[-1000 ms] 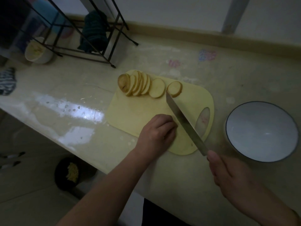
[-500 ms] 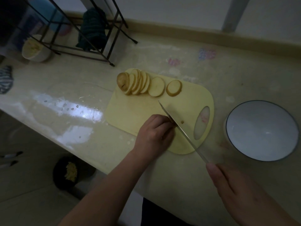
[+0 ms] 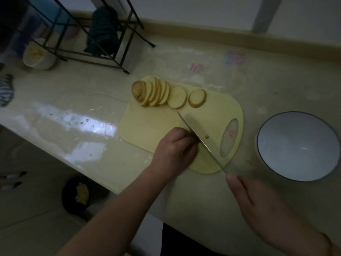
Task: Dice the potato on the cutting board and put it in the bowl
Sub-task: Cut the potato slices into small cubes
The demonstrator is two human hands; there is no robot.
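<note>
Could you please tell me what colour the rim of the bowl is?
The round white bowl has a thin dark blue-black rim, seen in the head view.

One head-worn camera looks steeply down and forward, close above the counter; the wall lies toward twelve o'clock.

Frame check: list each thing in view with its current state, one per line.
potato: cut into round slices, none diced
cutting board: flat on counter
bowl: upright, empty
knife: blade angled over board
left hand: curled, on board
right hand: holds knife
</note>
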